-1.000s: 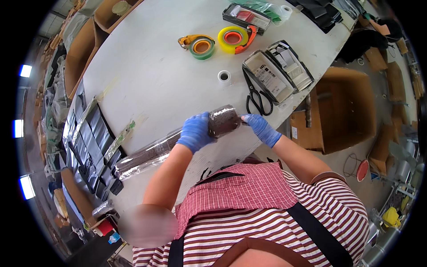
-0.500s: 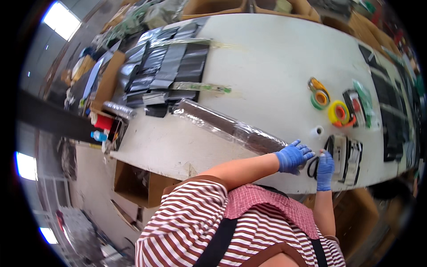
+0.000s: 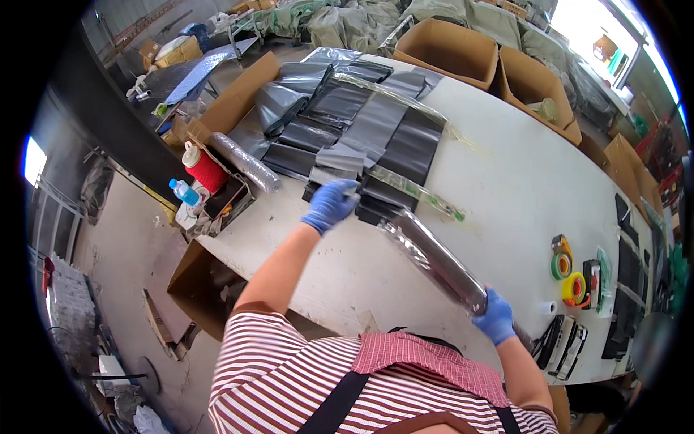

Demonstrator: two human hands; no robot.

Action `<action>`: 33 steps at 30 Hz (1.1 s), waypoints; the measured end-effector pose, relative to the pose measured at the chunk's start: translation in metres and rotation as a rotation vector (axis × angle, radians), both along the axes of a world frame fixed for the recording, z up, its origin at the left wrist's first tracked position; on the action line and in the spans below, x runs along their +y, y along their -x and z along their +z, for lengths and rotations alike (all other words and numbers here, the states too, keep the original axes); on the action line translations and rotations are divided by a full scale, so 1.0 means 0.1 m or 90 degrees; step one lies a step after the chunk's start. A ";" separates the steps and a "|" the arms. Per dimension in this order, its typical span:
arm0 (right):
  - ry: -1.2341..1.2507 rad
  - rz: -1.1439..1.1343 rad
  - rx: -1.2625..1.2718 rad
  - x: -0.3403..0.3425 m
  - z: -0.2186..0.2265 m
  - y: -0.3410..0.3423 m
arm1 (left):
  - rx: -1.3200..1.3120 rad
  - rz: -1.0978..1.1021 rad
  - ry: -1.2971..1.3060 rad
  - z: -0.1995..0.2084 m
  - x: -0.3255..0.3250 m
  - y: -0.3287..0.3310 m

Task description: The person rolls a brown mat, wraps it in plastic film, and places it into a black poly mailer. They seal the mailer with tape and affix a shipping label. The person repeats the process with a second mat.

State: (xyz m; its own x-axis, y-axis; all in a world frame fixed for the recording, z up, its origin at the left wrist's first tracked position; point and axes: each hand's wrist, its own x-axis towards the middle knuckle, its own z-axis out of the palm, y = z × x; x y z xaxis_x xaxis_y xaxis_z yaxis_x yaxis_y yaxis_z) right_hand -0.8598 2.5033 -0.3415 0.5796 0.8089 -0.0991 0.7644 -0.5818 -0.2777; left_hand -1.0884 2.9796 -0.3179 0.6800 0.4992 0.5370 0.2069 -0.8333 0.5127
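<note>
My right hand [image 3: 497, 317], in a blue glove, grips the near right end of a dark roll [image 3: 441, 264] in shiny clear film. The roll slants away to the left, its far end close to the stacked dark plastic bags [image 3: 408, 145]. My left hand [image 3: 331, 207], also gloved in blue, reaches to the near edge of that stack, beside a small grey folded piece [image 3: 340, 160]. Its fingers are curled together at the bags; what lies between them is hidden. Clear tape strips [image 3: 416, 189] run across the bags and onto the white table [image 3: 499, 195].
Tape rolls, a yellow one [image 3: 574, 288] among them, lie at the right near black-and-clear packs [image 3: 562, 346]. A red jug [image 3: 204, 171], a blue-capped bottle [image 3: 185, 192] and a bubble-wrap roll [image 3: 244, 160] line the left edge. Cardboard boxes [image 3: 447, 49] stand behind the table.
The view has swung left. My left hand has gone from the roll's near end to the bag stack. My right hand has left the scissors' side and now holds the roll's near end.
</note>
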 end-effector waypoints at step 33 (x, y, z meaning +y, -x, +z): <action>-0.096 -0.578 0.146 -0.10 -0.06 0.59 | 0.617 0.084 -0.334 0.29 2.44 0.78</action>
